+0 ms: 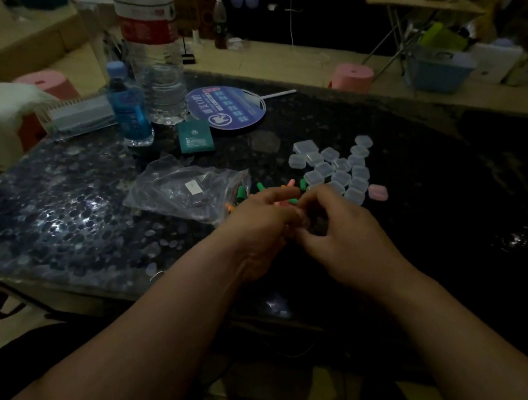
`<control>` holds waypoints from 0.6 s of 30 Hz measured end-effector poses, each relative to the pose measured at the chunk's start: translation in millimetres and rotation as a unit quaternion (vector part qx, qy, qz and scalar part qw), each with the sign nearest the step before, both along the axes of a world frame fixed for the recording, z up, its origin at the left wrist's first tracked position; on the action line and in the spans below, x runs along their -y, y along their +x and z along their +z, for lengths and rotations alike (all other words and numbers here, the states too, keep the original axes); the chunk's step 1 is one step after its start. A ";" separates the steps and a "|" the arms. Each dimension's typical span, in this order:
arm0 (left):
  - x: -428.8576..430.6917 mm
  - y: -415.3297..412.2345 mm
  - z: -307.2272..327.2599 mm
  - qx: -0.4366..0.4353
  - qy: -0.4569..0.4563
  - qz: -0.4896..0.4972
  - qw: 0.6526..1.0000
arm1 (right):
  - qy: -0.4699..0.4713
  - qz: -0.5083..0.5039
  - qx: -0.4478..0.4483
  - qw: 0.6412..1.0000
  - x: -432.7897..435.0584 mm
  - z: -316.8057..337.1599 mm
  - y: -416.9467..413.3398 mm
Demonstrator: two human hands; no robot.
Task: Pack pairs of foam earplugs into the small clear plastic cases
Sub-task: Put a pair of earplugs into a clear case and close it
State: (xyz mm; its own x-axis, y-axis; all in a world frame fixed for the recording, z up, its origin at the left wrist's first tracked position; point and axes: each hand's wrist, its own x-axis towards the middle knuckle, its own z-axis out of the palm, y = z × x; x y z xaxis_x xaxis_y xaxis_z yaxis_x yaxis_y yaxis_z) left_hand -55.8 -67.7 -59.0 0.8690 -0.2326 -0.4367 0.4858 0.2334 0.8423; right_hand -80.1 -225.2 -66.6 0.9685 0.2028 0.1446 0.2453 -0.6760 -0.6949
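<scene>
My left hand (pixel 259 225) and my right hand (pixel 343 226) meet above the dark table, fingertips pressed together around a small clear case (pixel 303 225) that is mostly hidden. Just beyond my fingers lie loose green and orange foam earplugs (pixel 293 200), with more by a crumpled clear plastic bag (pixel 184 190). A cluster of several small clear plastic cases (pixel 335 165) sits to the right of the earplugs. One case holding something pink (pixel 377 192) lies at the cluster's near right corner.
A large water bottle (pixel 154 56) and a small blue bottle (pixel 127 103) stand at the back left, beside a clear box (pixel 77 118). A round blue fan (pixel 227 109) and a green card pack (pixel 195 137) lie behind the bag. Pink stools (pixel 352 77) stand past the table's glossy surface (pixel 458 207).
</scene>
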 end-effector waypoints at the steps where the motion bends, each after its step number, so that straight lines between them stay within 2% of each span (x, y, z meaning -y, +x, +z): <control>1: 6.7 1.2 0.4 0.003 0.004 -0.001 1.000 | -0.008 -0.016 0.014 1.000 2.8 -0.3 -0.4; 8: 48.2 6.4 11.9 0.014 0.005 0.010 1.000 | -0.045 -0.175 0.011 0.984 50.6 -8.2 15.8; 10: 53.0 9.9 10.0 0.009 0.023 0.015 1.000 | -0.040 -0.242 0.014 0.969 78.1 -18.9 28.3; 14: 60.8 15.6 9.6 -0.003 0.002 0.010 1.000 | -0.052 -0.360 -0.011 0.931 129.9 -45.3 48.6; 18: 63.3 23.1 6.2 -0.017 -0.013 0.026 0.999 | -0.086 -0.371 -0.017 0.924 153.6 -60.2 67.6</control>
